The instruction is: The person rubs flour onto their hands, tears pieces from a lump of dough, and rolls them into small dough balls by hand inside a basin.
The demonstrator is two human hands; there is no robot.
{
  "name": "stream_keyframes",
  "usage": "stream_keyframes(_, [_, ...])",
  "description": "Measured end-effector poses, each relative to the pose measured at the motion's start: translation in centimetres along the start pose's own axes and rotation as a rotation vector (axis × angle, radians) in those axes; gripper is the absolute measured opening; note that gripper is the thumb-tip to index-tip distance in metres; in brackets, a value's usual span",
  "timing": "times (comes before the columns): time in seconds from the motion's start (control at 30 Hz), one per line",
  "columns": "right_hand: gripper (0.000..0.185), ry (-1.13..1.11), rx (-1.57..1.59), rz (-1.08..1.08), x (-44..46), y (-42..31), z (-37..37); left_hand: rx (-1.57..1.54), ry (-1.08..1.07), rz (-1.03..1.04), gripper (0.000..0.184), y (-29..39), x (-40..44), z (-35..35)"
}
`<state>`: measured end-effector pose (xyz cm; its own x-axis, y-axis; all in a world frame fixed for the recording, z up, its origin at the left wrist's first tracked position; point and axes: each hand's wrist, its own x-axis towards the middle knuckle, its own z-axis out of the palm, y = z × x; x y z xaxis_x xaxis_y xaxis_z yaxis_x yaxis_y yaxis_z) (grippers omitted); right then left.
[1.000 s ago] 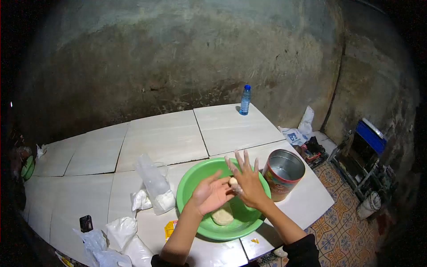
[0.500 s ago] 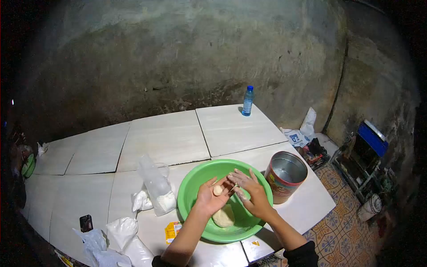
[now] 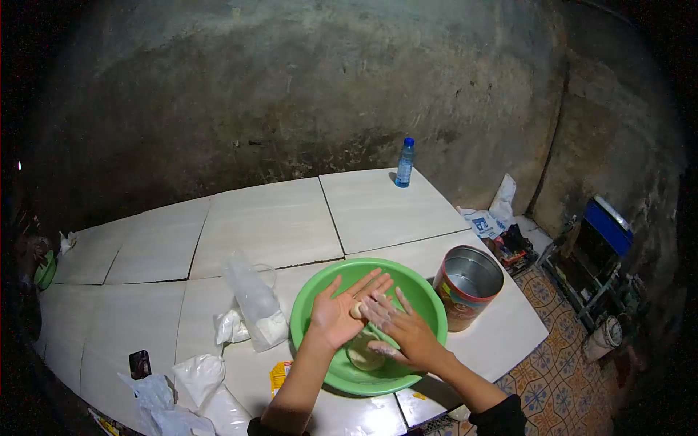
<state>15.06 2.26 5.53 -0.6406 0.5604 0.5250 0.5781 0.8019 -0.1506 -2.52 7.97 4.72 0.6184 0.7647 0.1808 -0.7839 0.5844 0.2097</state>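
Observation:
A small dough ball (image 3: pixel 357 310) rests on the palm of my left hand (image 3: pixel 337 318), which is turned up with its fingers spread. My right hand (image 3: pixel 407 330) is palm down beside it, fingers apart, its floury fingertips touching the ball and the left fingers. Both hands are over a green basin (image 3: pixel 308 291). Inside the basin, below the hands, lies a larger lump of dough (image 3: pixel 363 353), partly covered by the right hand.
Right of the basin stands an open tin (image 3: pixel 469 291). To the left are a clear plastic jug (image 3: pixel 251 298), bags of white powder (image 3: pixel 200 378), a phone (image 3: pixel 139 363) and a yellow packet (image 3: pixel 279 376). A blue bottle (image 3: pixel 405 163) stands at the back.
My right hand has come down from above and now lies against the small ball. The ball, seen uncovered on my left palm half a second ago, is now partly under the right fingers.

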Motion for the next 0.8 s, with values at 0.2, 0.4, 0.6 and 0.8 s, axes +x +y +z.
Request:
stream_keyframes(0.2, [0.063, -0.049, 0.181, -0.097, 1.2, -1.3, -0.3, 0.091, -0.067, -0.221, 0.067, -1.5, 0.0, 0.6])
stream_keyframes(0.4, [0.061, 0.052, 0.084, -0.021, -0.7, -0.5, -0.2, 0.160, -0.022, -0.140, 0.067, -1.1, -0.1, 0.8])
stream_keyframes(0.6, [0.063, 0.084, 0.209, -0.088, -0.8, -1.4, 0.5, 0.180, 0.066, -0.149, 0.059, -1.7, 0.3, -0.6])
stream_keyframes(0.8, [0.061, 0.154, 0.126, -0.050, -1.0, -1.2, 0.9, 0.160, 0.144, -0.149, 0.052, -2.0, 0.4, 0.1])
